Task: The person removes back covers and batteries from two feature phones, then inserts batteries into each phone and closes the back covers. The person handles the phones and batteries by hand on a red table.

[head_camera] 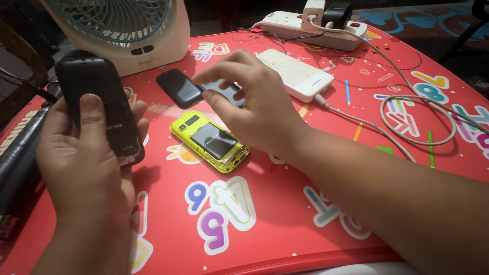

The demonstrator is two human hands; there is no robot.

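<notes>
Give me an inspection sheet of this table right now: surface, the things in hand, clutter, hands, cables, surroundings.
Surface: red table printed with coloured letters and numbers.
Things in hand: black phone in the left hand; dark flat piece under the right fingers.
Clutter: yellow-green phone lying with its back open; dark back cover; ruler; white power bank.
Hands: left hand gripping; right hand reaching down.
Cables: white cable looped at right; power strip with plugs.
Surroundings: white fan; black cylinder at left.

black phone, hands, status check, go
Left hand grips black phone. Right hand fingers on small dark part, above yellow phone. Nothing blocking.
</notes>
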